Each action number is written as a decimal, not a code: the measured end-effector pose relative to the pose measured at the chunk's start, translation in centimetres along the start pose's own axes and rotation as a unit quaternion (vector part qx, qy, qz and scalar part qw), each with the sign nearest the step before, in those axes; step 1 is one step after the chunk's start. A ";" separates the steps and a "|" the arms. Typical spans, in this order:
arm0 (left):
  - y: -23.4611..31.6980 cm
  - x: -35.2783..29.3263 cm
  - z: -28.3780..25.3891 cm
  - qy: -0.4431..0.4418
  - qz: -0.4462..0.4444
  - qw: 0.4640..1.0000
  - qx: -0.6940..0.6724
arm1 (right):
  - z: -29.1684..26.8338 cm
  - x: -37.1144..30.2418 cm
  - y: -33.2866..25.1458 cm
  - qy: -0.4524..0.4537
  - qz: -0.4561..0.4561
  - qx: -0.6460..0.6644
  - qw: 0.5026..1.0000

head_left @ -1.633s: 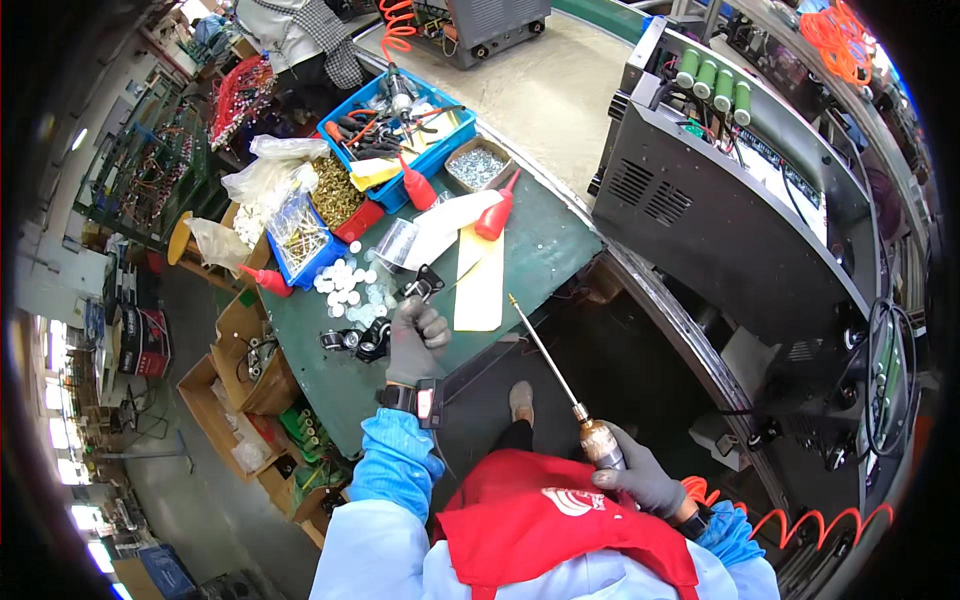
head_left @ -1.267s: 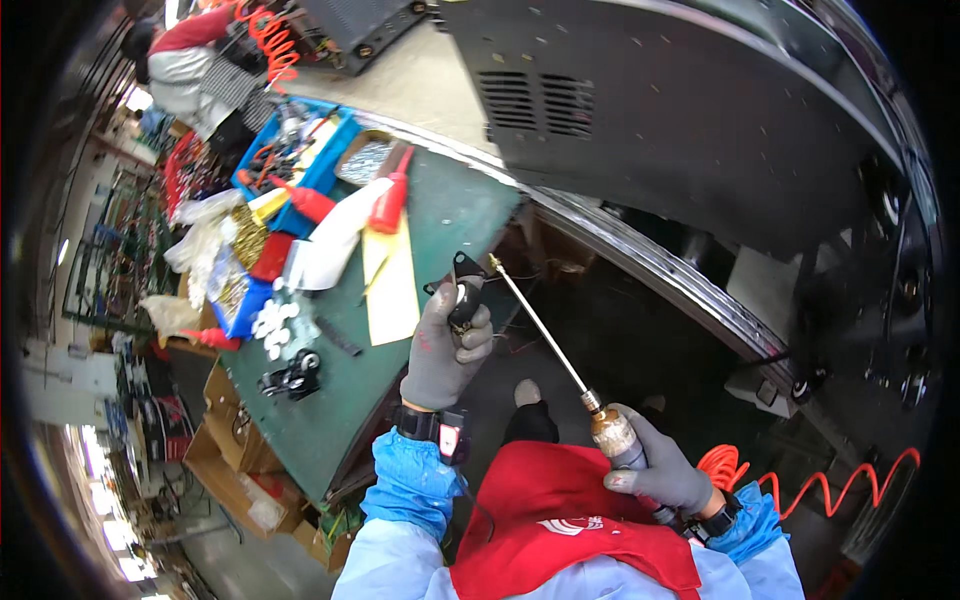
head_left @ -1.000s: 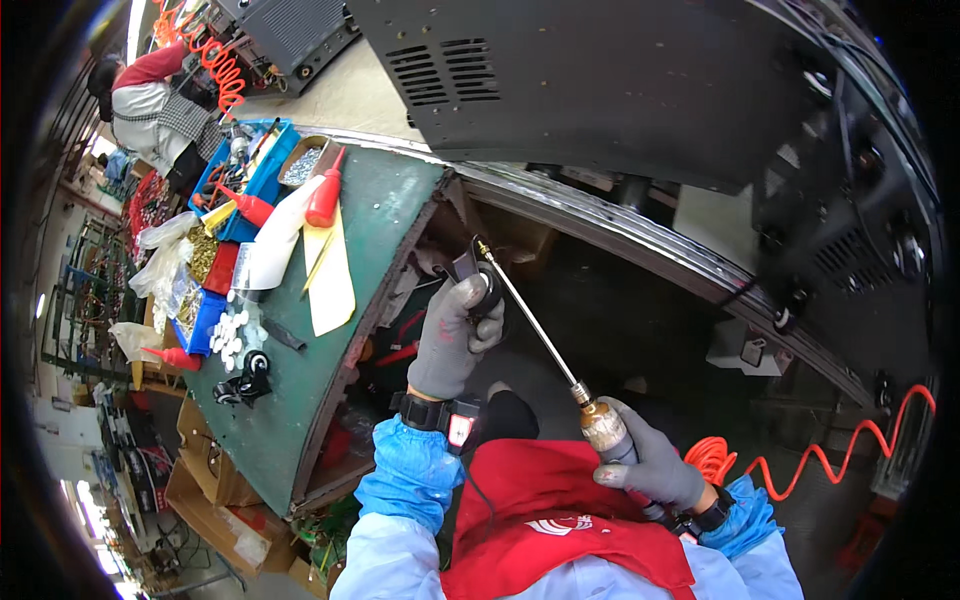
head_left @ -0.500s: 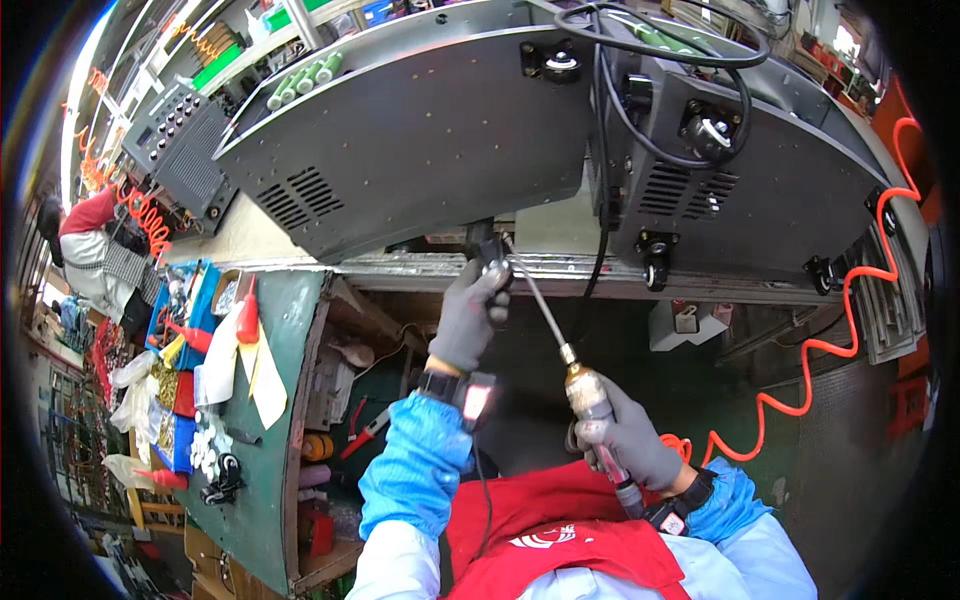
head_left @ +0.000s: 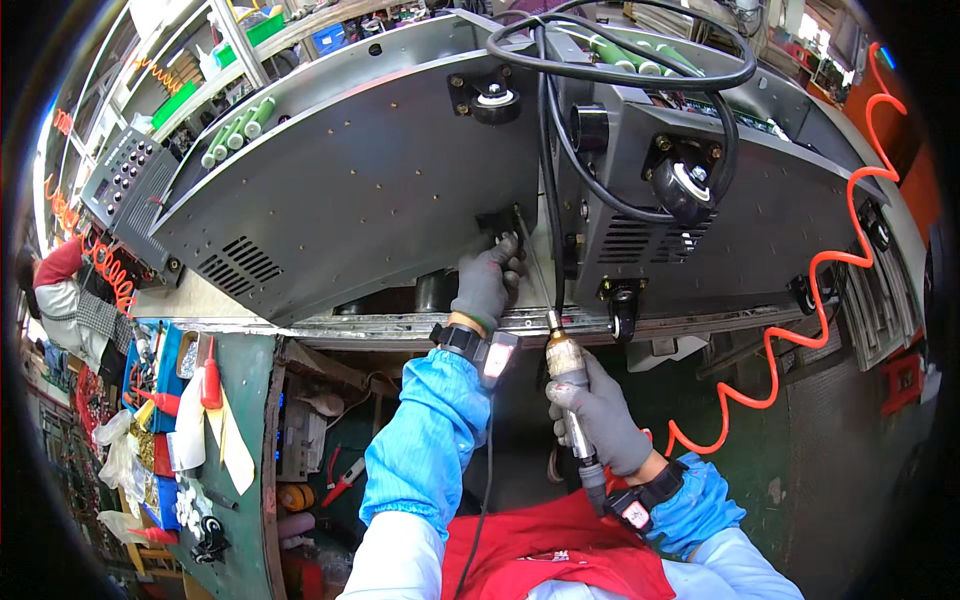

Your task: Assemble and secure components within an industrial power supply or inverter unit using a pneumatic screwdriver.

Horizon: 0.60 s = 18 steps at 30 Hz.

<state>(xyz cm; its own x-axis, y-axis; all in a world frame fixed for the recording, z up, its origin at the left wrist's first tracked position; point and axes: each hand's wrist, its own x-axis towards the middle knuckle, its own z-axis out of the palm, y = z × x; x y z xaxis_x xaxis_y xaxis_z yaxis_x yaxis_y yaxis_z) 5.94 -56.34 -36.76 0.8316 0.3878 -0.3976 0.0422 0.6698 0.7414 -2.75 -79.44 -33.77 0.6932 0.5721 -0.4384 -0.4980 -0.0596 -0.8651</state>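
My right hand (head_left: pixel 605 415) wraps round an air screwdriver (head_left: pixel 568 368), held with its long thin bit pointing up and away from me. The bit's tip meets the grey metal cabinet (head_left: pixel 370 190) near its lower right corner. There my left hand (head_left: pixel 484 284) is closed on a black part, apparently a caster (head_left: pixel 492 222), against the panel. My fingers cover most of it. Both hands wear grey gloves. On the same panel another caster (head_left: pixel 492 100) is fitted at the upper right corner.
A second grey cabinet (head_left: pixel 740 220) with casters stands to the right, a looped black cable (head_left: pixel 625 75) over it. An orange coiled air hose (head_left: pixel 770 360) hangs at right. Parts bins (head_left: pixel 165 420) and red bottles (head_left: pixel 211 380) lie on a green bench at left. Another person (head_left: pixel 75 300) is farther left.
My left hand has carried the black part up against the cabinet panel. The screwdriver has moved with it, its bit now reaching the panel. My view has shifted closer to the cabinets.
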 end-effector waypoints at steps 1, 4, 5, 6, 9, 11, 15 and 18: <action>-0.2 0.6 -0.2 -0.001 0.001 1.000 0.000 | 0.0 0.1 0.2 0.002 -0.006 0.003 1.000; -1.0 1.5 -0.8 -0.052 0.035 0.998 -0.001 | -0.2 0.5 0.3 0.000 -0.009 0.005 1.000; -1.1 1.0 -0.2 -0.030 0.056 0.998 0.004 | -0.4 0.5 0.3 -0.001 -0.008 0.003 1.000; -1.2 0.6 0.4 -0.009 0.078 0.997 0.008 | -0.5 0.6 0.3 0.001 -0.007 0.003 1.000; -1.7 0.1 0.9 0.013 0.110 0.994 0.020 | -0.8 0.5 -0.3 -0.010 -0.011 -0.025 1.000; -1.9 0.1 1.0 0.027 0.117 0.993 0.017 | -0.8 0.2 -1.2 -0.017 -0.008 -0.056 0.998; -2.0 0.5 0.5 -0.007 0.142 0.989 0.050 | -1.0 -0.1 -2.1 -0.025 0.016 -0.041 0.999; -1.8 0.6 0.5 -0.013 0.133 0.990 0.053 | -0.7 -1.0 -3.6 -0.037 0.051 0.028 0.998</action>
<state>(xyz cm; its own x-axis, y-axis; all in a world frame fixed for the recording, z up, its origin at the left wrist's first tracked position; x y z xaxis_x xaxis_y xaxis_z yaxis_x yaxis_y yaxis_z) 6.66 -57.63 -38.13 0.8352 0.5235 -0.1683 -0.1230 0.4762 0.8707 -1.30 -80.36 -30.42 0.5981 0.6238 -0.5031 -0.5936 -0.0770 -0.8011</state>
